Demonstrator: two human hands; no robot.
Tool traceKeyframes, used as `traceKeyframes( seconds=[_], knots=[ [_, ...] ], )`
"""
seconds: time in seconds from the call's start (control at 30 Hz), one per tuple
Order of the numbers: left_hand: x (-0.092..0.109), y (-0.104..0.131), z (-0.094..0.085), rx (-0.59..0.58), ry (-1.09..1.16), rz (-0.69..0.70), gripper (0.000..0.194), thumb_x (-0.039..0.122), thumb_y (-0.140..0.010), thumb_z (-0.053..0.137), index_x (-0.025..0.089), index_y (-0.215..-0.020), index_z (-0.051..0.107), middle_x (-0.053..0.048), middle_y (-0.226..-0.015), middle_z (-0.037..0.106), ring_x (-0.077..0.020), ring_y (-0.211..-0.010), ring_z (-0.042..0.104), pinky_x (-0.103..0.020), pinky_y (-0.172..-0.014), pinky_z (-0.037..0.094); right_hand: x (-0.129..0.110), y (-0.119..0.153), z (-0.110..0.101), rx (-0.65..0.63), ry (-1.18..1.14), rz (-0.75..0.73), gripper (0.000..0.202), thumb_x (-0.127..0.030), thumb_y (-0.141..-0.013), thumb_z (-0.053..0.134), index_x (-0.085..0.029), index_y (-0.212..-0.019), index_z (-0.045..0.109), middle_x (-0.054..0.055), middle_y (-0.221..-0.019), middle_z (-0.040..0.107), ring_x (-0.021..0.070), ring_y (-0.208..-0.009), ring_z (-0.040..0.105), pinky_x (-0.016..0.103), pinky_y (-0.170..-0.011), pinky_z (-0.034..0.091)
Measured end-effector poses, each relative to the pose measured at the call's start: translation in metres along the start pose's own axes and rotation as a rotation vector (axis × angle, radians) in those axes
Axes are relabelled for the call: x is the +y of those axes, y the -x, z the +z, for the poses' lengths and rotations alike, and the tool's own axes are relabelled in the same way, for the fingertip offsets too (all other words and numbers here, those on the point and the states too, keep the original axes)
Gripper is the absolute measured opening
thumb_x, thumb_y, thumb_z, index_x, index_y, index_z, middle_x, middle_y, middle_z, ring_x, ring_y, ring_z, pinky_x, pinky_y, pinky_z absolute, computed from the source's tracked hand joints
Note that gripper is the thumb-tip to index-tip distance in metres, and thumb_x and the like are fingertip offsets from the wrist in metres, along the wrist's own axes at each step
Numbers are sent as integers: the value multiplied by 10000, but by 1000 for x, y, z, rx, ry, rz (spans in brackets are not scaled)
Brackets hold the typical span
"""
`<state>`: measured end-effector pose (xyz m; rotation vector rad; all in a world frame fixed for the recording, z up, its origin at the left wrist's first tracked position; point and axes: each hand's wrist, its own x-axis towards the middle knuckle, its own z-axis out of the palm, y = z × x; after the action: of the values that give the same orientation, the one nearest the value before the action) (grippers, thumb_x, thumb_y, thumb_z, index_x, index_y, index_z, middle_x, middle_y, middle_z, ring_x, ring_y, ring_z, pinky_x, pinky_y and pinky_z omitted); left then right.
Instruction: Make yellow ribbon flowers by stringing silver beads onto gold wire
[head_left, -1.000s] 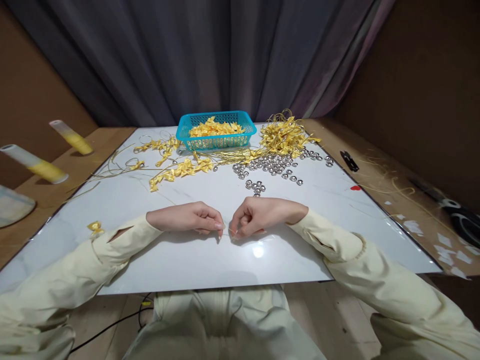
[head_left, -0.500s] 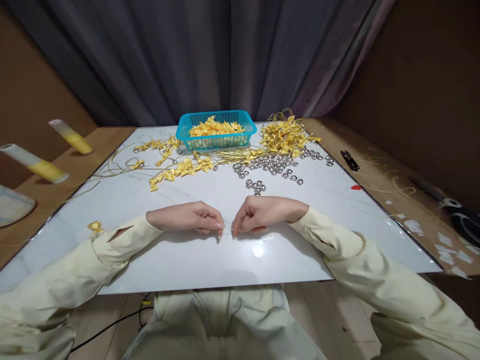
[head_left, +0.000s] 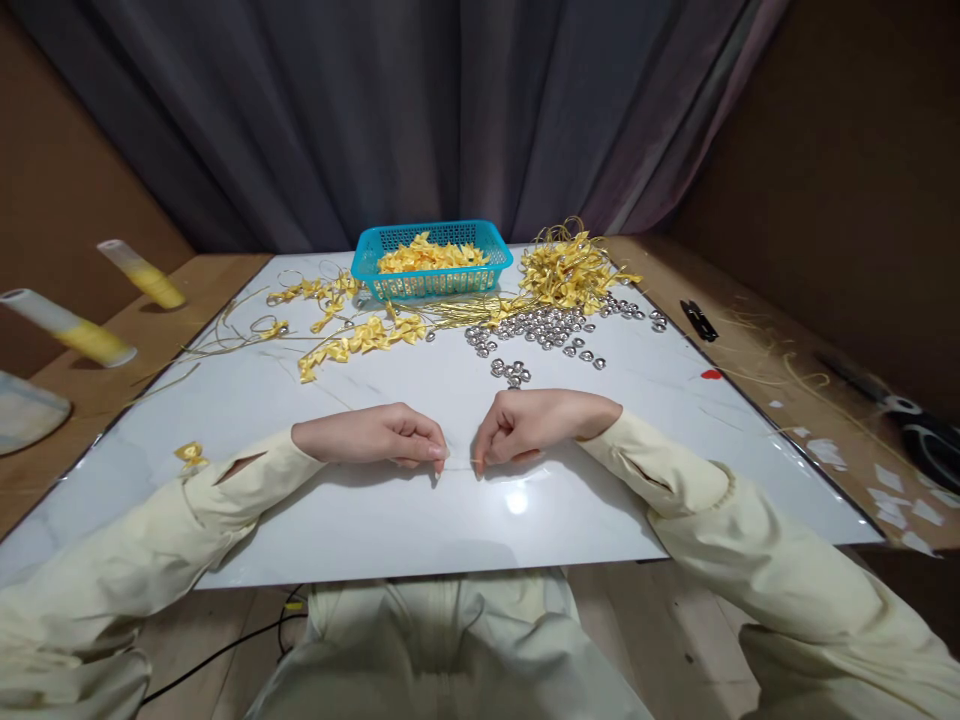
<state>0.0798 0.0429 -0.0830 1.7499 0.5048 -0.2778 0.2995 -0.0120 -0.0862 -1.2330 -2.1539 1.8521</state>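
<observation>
My left hand (head_left: pixel 405 440) and my right hand (head_left: pixel 514 435) face each other low over the white tabletop (head_left: pixel 360 530), a small gap apart. Both are closed in a pinch. A thin, pale thread (head_left: pixel 461 464) spans the gap from one set of fingertips to the other. Beyond my right hand lie several silver beads (head_left: pixel 511 373), with a larger scatter of them (head_left: pixel 544 326) farther back. Yellow ribbon bows (head_left: pixel 364 338) lie in a row beyond my left hand. One single bow (head_left: pixel 192 455) rests beside my left sleeve.
A blue basket (head_left: pixel 427 287) of yellow bows stands at the back, beside a heap of bows with gold cords (head_left: pixel 568 270). Two yellow-and-white spools (head_left: pixel 142 275) stand at left. Black clippers (head_left: pixel 699 320), a red piece (head_left: pixel 711 374) and paper scraps (head_left: pixel 827 453) lie at right.
My right hand has moved slightly to the right, so the gap between the fingertips is wider and more of the thread shows. My left hand has barely moved.
</observation>
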Motion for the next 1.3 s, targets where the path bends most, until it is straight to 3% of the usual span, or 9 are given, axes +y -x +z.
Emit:
traceKeyframes(
  seconds=[0.2,0.33,0.53,0.63,0.73,0.87,0.97,1.07,1.3],
  knots=[
    [22,17,-25,403,133,100,215,334,-834,586,138,-770,644,39,-536,398,-67,-495,375,-181,-485,296,3,5,-13,104,-75,-8,306,-210,-762,541,-80,-1014,655,-44,-487,518,45,-400,359,185,-404,269],
    [60,46,-59,645,280,331,153,180,-876,531,119,-770,622,72,-470,289,-39,-436,325,-168,-517,358,-10,-10,-21,437,-156,-195,515,-299,-749,646,-147,-1227,528,104,-1061,645,141,-794,620,241,-595,508],
    [120,81,-80,712,270,647,332,96,-983,290,99,-799,566,85,-452,185,-30,-403,261,-151,-563,384,-56,-75,-27,562,-1,-506,803,-363,-705,735,-275,-1395,332,44,-1486,293,206,-1366,271,378,-1135,269],
    [142,93,-78,719,275,765,351,130,-1004,252,107,-794,533,82,-476,126,-23,-380,179,-130,-544,336,-75,-101,-27,529,-37,-605,716,-346,-731,719,-246,-1354,380,69,-1444,368,184,-1336,330,360,-1124,281],
    [158,106,-74,723,263,848,354,172,-1012,218,107,-816,505,78,-495,100,2,-376,196,-119,-561,279,-81,-104,-21,374,-179,-636,357,-341,-829,616,-162,-1133,559,87,-1051,658,152,-1002,611,322,-933,458],
    [167,119,-72,878,164,869,390,106,-975,140,72,-868,513,82,-509,95,59,-392,219,-132,-644,238,-67,-75,-10,198,-315,-589,233,-344,-899,516,-132,-896,611,-21,-580,606,77,-518,581,217,-575,453],
    [160,121,-72,978,114,852,567,104,-918,-34,19,-1013,518,87,-542,117,92,-429,263,-196,-699,204,-48,-43,-6,208,-388,-505,237,-344,-883,542,-120,-844,608,-50,-497,545,49,-409,485,184,-464,369],
    [134,110,-70,958,204,813,382,169,-984,177,52,-959,540,100,-509,146,54,-420,271,-170,-672,258,-25,-14,-7,201,-369,-375,246,-347,-864,572,-108,-822,612,-38,-491,553,46,-402,473,182,-453,356],
    [19,71,-53,902,563,477,119,195,-893,517,115,-830,579,76,-487,274,-52,-454,286,-139,-511,356,22,22,-15,92,-266,-90,303,-380,-789,650,-79,-808,631,8,-595,603,50,-458,499,184,-464,383]
  ],
)
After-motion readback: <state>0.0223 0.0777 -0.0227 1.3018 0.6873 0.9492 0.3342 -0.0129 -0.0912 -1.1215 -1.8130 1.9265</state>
